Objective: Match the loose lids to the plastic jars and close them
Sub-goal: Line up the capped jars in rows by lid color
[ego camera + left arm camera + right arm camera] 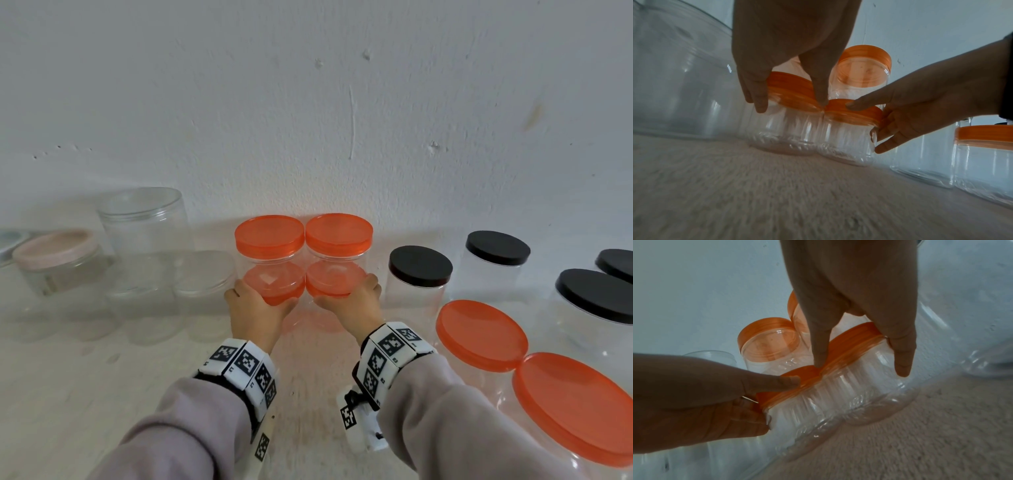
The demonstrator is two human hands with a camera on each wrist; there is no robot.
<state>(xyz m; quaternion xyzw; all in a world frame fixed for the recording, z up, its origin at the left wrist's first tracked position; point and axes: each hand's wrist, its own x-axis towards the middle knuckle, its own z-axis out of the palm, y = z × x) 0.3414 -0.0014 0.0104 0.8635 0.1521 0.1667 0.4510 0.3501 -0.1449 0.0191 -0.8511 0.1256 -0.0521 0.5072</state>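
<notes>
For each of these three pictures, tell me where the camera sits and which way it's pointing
Head: worn on the head, looking forward and down at jars against a wall; both sleeves, wristbands and hands show.
Left wrist: low, looking along the left hand gripping the left short orange-lidded jar.
Right wrist: low, looking along the right hand gripping the right short orange-lidded jar.
Shared: both wrist views show both hands and both short jars.

In the head view the left hand (255, 313) and right hand (352, 305) cover the near walls of two short orange-lidded jars (274, 286), so the fingers' contact cannot be read there. The large orange-lidded jar (579, 407) at lower right is cut by the frame edge, as is one black lid (616, 263). The clear jars (144, 222) at left are blurred. Bench (777, 203) texture is smeared in both wrist views.
</notes>
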